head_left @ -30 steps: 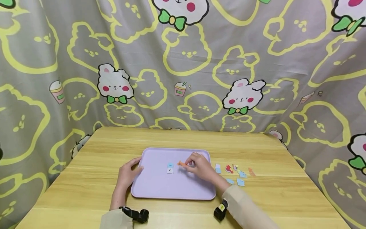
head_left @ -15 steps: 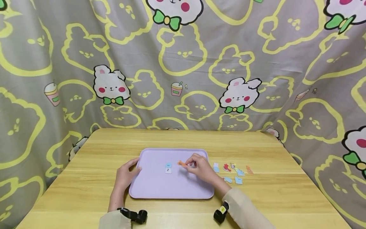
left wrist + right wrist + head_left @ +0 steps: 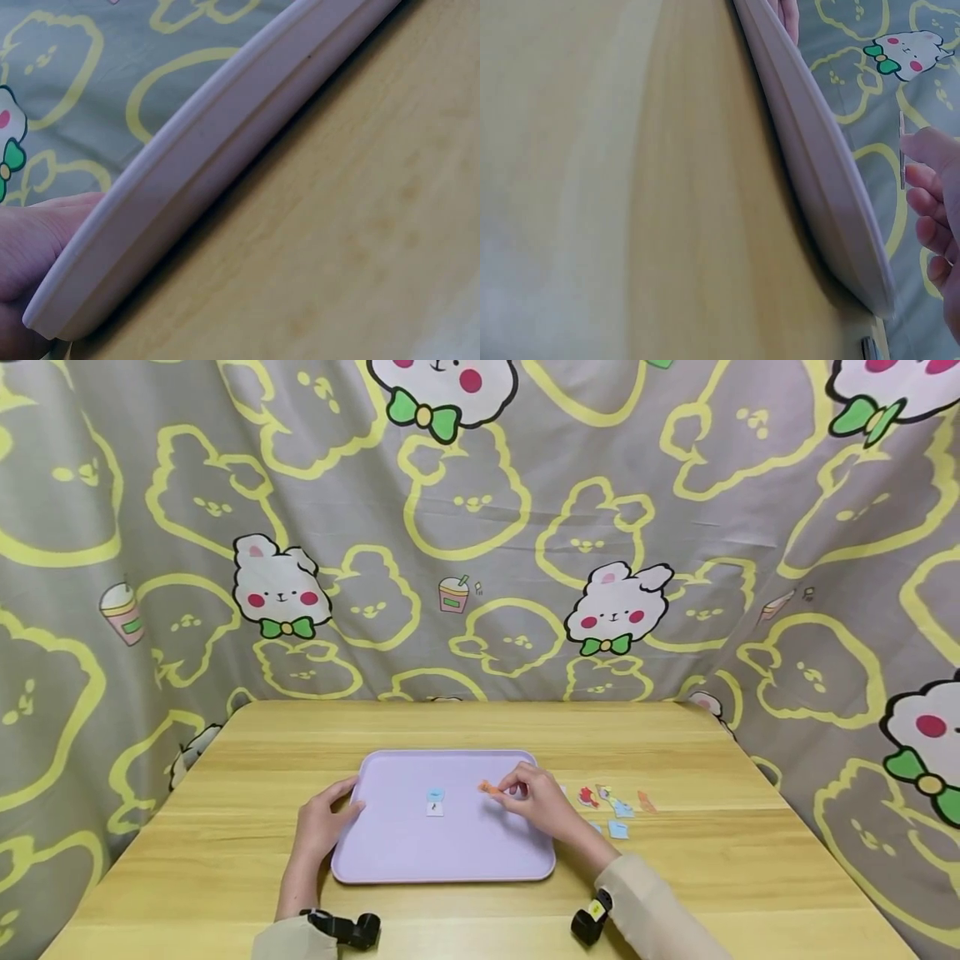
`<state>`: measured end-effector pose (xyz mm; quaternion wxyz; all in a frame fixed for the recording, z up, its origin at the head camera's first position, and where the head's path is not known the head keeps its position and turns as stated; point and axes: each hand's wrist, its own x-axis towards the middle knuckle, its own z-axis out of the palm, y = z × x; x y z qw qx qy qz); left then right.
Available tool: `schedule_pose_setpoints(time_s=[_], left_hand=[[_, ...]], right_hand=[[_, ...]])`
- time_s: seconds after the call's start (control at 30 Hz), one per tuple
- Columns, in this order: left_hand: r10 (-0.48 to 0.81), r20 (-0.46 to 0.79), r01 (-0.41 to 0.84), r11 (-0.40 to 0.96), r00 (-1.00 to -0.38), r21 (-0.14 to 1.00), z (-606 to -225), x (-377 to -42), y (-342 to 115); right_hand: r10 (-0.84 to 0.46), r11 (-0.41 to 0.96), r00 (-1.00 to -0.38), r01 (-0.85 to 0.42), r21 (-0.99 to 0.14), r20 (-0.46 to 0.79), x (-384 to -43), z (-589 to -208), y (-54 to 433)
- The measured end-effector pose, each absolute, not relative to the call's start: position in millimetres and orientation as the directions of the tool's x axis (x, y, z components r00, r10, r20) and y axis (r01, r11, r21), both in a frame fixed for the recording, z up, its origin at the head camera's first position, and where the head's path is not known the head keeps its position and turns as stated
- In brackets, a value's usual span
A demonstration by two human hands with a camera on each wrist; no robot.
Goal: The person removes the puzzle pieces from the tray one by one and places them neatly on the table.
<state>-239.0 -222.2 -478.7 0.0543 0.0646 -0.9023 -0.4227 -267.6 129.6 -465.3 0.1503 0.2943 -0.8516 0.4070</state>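
Observation:
Thumb and fingers of my right hand (image 3: pixel 536 797) pinch a thin, flat orange puzzle piece (image 3: pixel 488 787) over the right half of a lilac tray (image 3: pixel 442 852). Edge-on in the right wrist view, the piece (image 3: pixel 902 150) shows as a slim strip above the rim. My left hand (image 3: pixel 324 818) grips the tray's left edge, thumb at the rim; the left wrist view shows this hand (image 3: pixel 34 259) partly behind the tray wall (image 3: pixel 172 176). Near the tray's middle lie a light-blue piece (image 3: pixel 435 794) and, touching its lower side, a white piece (image 3: pixel 435 810) with a small dark mark.
On the wooden table (image 3: pixel 675 893), right of the tray, lie several loose flat pieces: a red one (image 3: pixel 588 797), blue ones such as this blue piece (image 3: pixel 618 830), and another orange piece (image 3: pixel 647 802). My right forearm partly covers some. A patterned curtain (image 3: pixel 360 693) hangs behind the table.
My right hand has drawn the orange piece a little to the right, away from the two pieces on the tray. My left hand stays on the tray's edge. The head view has shifted slightly.

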Motion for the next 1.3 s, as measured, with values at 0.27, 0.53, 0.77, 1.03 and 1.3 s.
schedule_pose_setpoints(time_s=[0.27, 0.53, 0.77, 1.03, 1.3], left_hand=[[-0.163, 0.028, -0.082, 0.628, -0.986, 0.774, -479, -238, -224], [-0.161, 0.018, -0.088, 0.627, -0.987, 0.774, -479, -236, -224], [-0.162, 0.018, -0.09, 0.635, -0.987, 0.767, -478, -236, -224], [-0.155, 0.019, -0.084, 0.629, -0.988, 0.773, -478, -237, -223], [-0.154, 0.014, -0.087, 0.627, -0.988, 0.774, -479, -238, -223]], right_hand=[[-0.37, 0.507, -0.798, -0.603, -0.616, 0.476, -267, -466, 140], [-0.342, 0.532, -0.81, -0.585, -0.612, 0.477, -264, -466, 152], [-0.328, 0.526, -0.807, -0.588, -0.614, 0.492, -262, -465, 160], [-0.308, 0.538, -0.818, -0.571, -0.62, 0.486, -261, -465, 169], [-0.292, 0.558, -0.827, -0.555, -0.617, 0.48, -257, -465, 179]])
